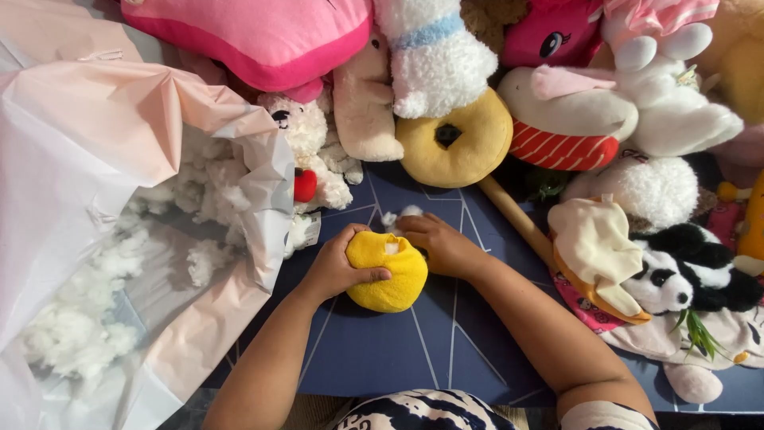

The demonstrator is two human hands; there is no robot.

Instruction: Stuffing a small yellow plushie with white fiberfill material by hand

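Observation:
A round yellow plush ball (pixel 390 279) rests on the dark blue mat (pixel 414 342) in the middle. White stuffing shows through a small opening on its top. My left hand (pixel 333 267) grips the ball from the left side. My right hand (pixel 436 241) touches the ball's upper right edge, fingers bent near a small tuft of white stuffing (pixel 400 215) lying on the mat just behind.
A big pink plastic bag (pixel 119 159) full of loose white stuffing (pixel 72 334) fills the left. Several plush toys ring the back and right: a yellow doughnut (pixel 455 143), a white bear (pixel 310 151), a panda (pixel 684 279). A wooden stick (pixel 517 219) lies at an angle.

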